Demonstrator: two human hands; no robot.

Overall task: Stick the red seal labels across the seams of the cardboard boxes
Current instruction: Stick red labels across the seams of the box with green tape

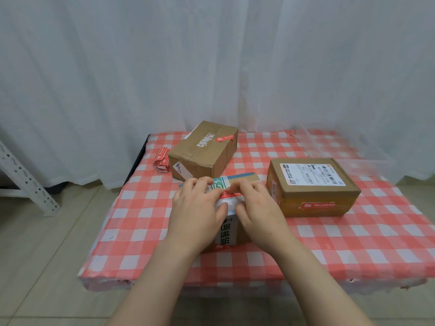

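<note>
- Cardboard near box (237, 231) sits at centre-front of the table, w/ green-and-white printed tape running along its top; both hands are on it.
- Red seal label (231, 195) lies across the top of that box, btwn the two hands, w/ a white patch just below it.
- Left hand (197, 208): fingers bent and close together, tips over the box top; thumb + forefinger pinch the label's left end.
- Right hand (256, 208): fingers bent, pressed together, tips on the label's right part; thumb lies beside the left thumb on the white patch, pinching that end.
- Far box (203, 150) stands at the back left, apart from the near box; a 2nd red label (224, 138) is stuck across its top seam near the far edge.
- Right box (313, 184) is just beside the right hand, shipping label (312, 174) on top, a 3rd red label (316, 205) along its front side.
- Label strip (162, 160), loosely rolled, lies on the cloth just left of the far box.
- Red-white checked cloth (150, 222) covers the table.
- White curtain (211, 55) hangs behind; perforated metal upright (23, 177) leans at far left.
</note>
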